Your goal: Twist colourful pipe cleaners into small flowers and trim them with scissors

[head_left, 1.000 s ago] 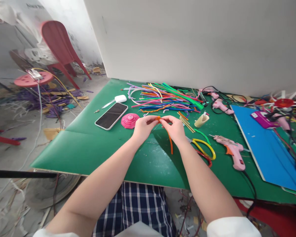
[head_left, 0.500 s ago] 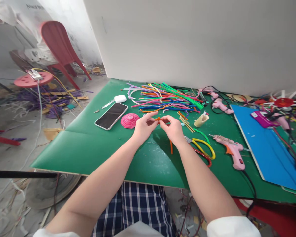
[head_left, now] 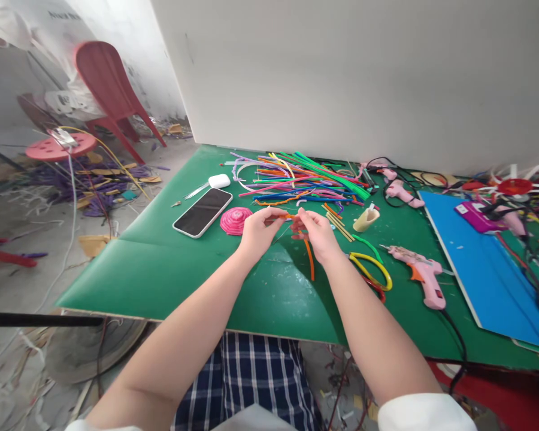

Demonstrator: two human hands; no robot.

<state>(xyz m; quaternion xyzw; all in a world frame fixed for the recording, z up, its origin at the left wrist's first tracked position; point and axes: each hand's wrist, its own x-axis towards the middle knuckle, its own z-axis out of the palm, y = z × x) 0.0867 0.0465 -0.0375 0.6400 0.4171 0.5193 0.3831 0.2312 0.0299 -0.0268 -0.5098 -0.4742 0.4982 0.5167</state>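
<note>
Between my two hands, above the green table [head_left: 161,269], is a small orange pipe cleaner piece [head_left: 291,216]. My left hand [head_left: 261,230] pinches its left side between thumb and fingertips. On its other side my right hand [head_left: 318,232] grips it with thumb and fingers closed; the fingers partly hide its shape. A loose orange pipe cleaner [head_left: 311,260] lies just below my right hand. Left of my left hand sits a pink coiled disc [head_left: 236,221]. Pliers with yellow and red handles [head_left: 377,272] rest right of my right wrist, their jaws hidden behind it.
Many coloured pipe cleaners [head_left: 296,176] lie in a heap at the back. A phone [head_left: 203,212] and a white case [head_left: 219,181] are at left. On the right are a pink glue gun [head_left: 424,272], a beige holder [head_left: 366,219] and a blue board [head_left: 489,269]. A person sits far left.
My right hand has turned and its fingers have shifted on the orange piece, which now shows stretched between both hands. My left index finger has curled down. The table items stay put.
</note>
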